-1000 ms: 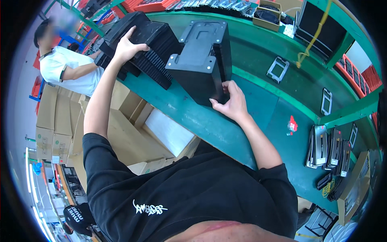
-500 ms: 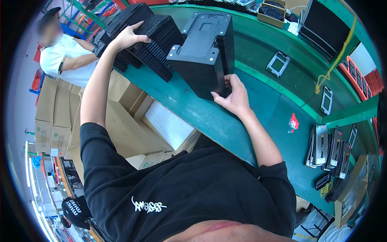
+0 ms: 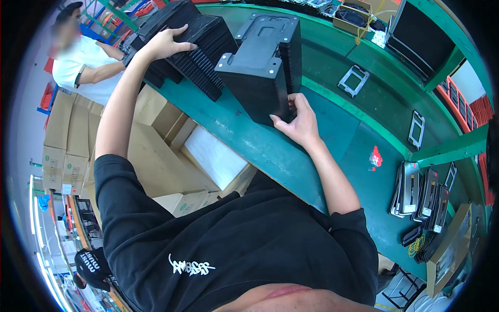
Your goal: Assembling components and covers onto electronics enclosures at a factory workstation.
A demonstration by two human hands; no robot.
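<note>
In front of me a tall stack of flat black plastic trays [image 3: 250, 69] stands on the green bench, with small light dots at its top corners. My right hand [image 3: 301, 122] grips its lower near right corner, thumb on the front face and fingers along the side. To its left leans a ribbed black stack [image 3: 208, 39]. My left hand [image 3: 165, 46] lies across the left part of that stack, thumb and index finger spread apart; its other fingers are hidden.
Metal frames [image 3: 354, 81] rest on the green ledge behind. At right are flat panels [image 3: 407, 190] in stacks, a red patch [image 3: 375, 157] and an open carton [image 3: 451, 249]. Cardboard boxes [image 3: 161, 156] fill the near left. A person in white [image 3: 86, 67] works at far left.
My hands keep their places on the two stacks, and the view shifts slightly. The dangling yellow cord has swung up and left, towards the small box at the back.
</note>
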